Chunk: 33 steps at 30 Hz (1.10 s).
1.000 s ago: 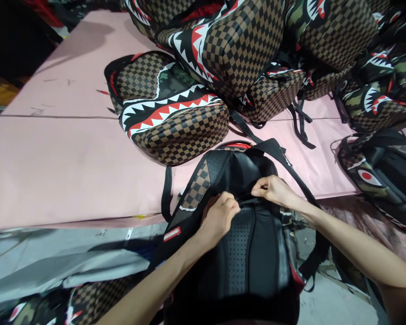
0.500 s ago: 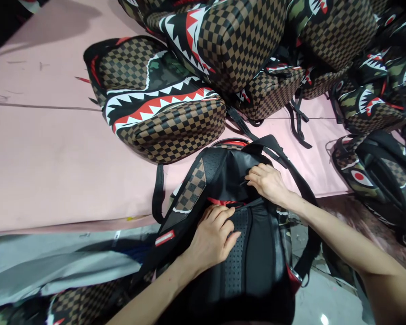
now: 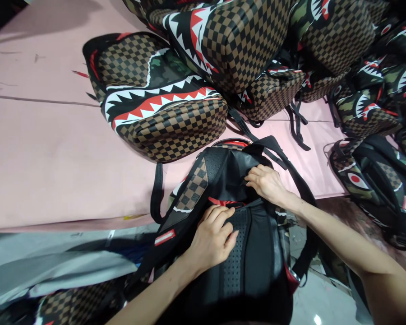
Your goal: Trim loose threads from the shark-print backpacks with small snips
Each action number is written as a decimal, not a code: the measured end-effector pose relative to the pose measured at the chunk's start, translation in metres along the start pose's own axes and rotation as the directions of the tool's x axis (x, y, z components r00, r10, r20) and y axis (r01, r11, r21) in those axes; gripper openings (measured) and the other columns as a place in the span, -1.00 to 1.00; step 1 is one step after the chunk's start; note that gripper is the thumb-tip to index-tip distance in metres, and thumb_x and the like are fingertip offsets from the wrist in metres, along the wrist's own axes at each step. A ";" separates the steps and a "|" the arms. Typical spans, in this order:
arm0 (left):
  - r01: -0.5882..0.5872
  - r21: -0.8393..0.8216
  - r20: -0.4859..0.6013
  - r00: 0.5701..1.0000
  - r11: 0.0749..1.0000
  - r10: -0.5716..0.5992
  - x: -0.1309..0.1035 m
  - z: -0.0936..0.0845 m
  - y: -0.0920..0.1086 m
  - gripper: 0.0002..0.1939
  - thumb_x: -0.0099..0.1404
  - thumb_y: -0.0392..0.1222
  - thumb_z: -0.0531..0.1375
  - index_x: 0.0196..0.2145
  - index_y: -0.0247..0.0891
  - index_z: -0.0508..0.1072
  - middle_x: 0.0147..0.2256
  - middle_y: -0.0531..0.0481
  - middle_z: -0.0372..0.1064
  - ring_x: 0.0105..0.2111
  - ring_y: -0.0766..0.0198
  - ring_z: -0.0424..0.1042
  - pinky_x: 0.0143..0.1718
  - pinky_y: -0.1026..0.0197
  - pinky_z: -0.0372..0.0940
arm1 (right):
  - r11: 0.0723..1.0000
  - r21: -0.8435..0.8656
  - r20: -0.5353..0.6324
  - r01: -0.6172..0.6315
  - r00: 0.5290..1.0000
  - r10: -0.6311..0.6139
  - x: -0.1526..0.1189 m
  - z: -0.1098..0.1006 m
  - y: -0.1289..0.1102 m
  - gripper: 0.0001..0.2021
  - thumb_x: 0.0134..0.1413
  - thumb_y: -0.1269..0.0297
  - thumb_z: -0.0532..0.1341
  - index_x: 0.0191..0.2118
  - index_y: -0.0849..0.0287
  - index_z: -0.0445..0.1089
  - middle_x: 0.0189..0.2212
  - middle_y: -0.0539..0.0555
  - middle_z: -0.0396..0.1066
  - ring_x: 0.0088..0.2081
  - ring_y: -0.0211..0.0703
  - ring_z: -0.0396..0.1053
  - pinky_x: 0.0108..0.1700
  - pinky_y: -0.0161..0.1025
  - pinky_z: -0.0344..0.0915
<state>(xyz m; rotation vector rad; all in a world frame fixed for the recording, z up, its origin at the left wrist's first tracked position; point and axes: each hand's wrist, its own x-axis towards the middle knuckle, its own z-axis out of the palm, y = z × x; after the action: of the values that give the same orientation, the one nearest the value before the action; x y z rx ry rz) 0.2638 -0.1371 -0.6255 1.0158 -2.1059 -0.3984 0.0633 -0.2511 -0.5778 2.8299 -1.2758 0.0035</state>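
A black backpack stands in front of me with its padded back panel facing me. Across the upper panel, a pocket opening with a red edge gapes a little. My left hand rests at that opening, its fingers bent over the pocket's edge and the thumb lower on the mesh strip. Higher up on the right, my right hand is closed in a pinch against the black upper panel. A tiny shiny bit shows at its fingertips, too small to name. A checkered patch marks the left shoulder strap.
Behind lies a checkered backpack with a shark-mouth print on the pink tabletop. More such bags are heaped at the back and right. Another backpack lies at the right edge. Grey cloth and a checkered bag are lower left.
Both hands keep nearly the same places on the backpack. The left thumb has drawn in slightly towards the fingers. The view has shifted a little.
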 end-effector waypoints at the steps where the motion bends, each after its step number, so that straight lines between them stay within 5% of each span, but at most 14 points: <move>1: 0.002 -0.005 -0.002 1.000 1.000 -0.002 0.000 0.000 0.000 -0.88 0.15 -0.32 0.13 -0.52 -0.39 0.32 -0.12 -0.15 0.31 -0.10 0.14 0.21 -0.01 -0.03 0.14 | 1.000 0.004 -0.003 0.006 1.000 -0.006 0.001 0.000 0.000 -0.84 0.14 0.28 0.12 -0.28 0.18 0.42 -0.36 0.04 0.31 -0.30 -0.19 0.13 -0.27 -0.24 0.03; 10: 0.006 -0.003 -0.016 1.000 1.000 -0.006 0.001 0.004 0.000 -0.88 0.14 -0.33 0.13 -0.53 -0.39 0.31 -0.15 -0.15 0.31 -0.12 0.14 0.21 -0.04 -0.02 0.16 | 0.995 0.073 -0.046 0.064 0.997 -0.060 0.006 0.006 0.005 -0.85 0.11 0.29 0.14 -0.27 0.19 0.43 -0.37 0.03 0.33 -0.31 -0.19 0.15 -0.29 -0.25 0.04; 17: 0.021 -0.012 -0.020 1.000 1.000 -0.021 0.001 0.004 -0.001 -0.87 0.15 -0.34 0.12 -0.55 -0.37 0.29 -0.16 -0.12 0.31 -0.13 0.15 0.22 -0.05 0.00 0.18 | 0.877 0.474 -0.009 -0.082 0.995 0.098 0.007 -0.005 0.010 -0.89 0.09 0.36 0.17 -0.37 0.22 0.43 -0.38 -0.01 0.39 -0.34 -0.30 0.28 -0.27 -0.38 0.13; 22: 0.029 -0.007 -0.031 0.999 1.000 -0.029 0.002 0.004 0.000 -0.87 0.15 -0.35 0.11 -0.55 -0.37 0.29 -0.16 -0.12 0.31 -0.13 0.16 0.22 -0.05 0.01 0.18 | 0.897 0.415 0.049 -0.152 0.988 0.145 0.006 -0.013 0.012 -0.85 0.11 0.25 0.15 -0.31 0.19 0.42 -0.34 -0.01 0.38 -0.31 -0.28 0.29 -0.26 -0.37 0.11; 27: 0.023 -0.006 -0.042 0.999 1.000 -0.023 0.001 0.004 0.000 -0.88 0.14 -0.37 0.11 -0.55 -0.39 0.29 -0.16 -0.13 0.31 -0.14 0.16 0.22 -0.06 0.01 0.19 | 0.988 0.149 0.030 -0.041 0.999 0.037 0.006 -0.007 0.012 -0.80 0.01 0.27 0.23 -0.21 0.22 0.36 -0.29 0.06 0.33 -0.26 -0.17 0.20 -0.22 -0.29 0.09; 33: 0.028 -0.004 -0.041 0.999 1.000 -0.028 0.002 0.005 0.000 -0.88 0.13 -0.37 0.11 -0.55 -0.38 0.29 -0.17 -0.14 0.31 -0.14 0.16 0.22 -0.06 0.00 0.19 | 0.998 0.043 0.035 0.038 0.999 -0.040 0.006 -0.004 0.009 -0.84 0.06 0.29 0.19 -0.22 0.22 0.36 -0.30 0.08 0.30 -0.24 -0.14 0.15 -0.27 -0.27 0.09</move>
<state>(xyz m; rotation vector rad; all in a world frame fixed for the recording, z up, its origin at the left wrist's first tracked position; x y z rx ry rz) 0.2593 -0.1388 -0.6281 1.0439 -2.0557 -0.3913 0.0607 -0.2611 -0.5737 2.9025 -1.2416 -0.0215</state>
